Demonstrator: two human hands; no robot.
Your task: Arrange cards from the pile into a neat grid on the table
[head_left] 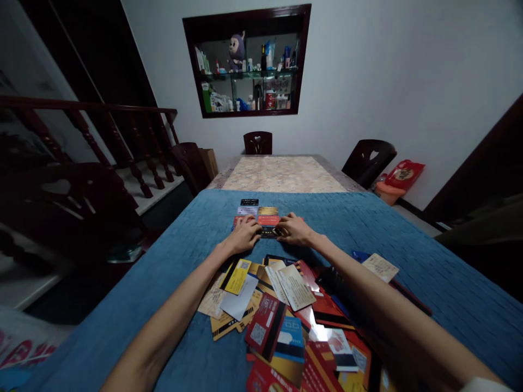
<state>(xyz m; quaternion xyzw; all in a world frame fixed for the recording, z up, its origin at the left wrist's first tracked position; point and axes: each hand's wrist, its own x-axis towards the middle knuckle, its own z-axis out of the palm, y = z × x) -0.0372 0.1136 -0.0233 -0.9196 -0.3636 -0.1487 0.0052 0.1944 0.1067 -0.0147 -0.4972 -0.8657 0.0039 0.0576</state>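
Both hands, left (245, 234) and right (295, 229), pinch dark card (269, 233) between them; card pile (286, 316) nearer body.

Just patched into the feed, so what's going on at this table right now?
A person leans over a blue cloth, both hands far forward. The left hand and right hand meet on a dark card at the near end of a small laid-out group of cards. A loose heap of mixed cards lies between the forearms.
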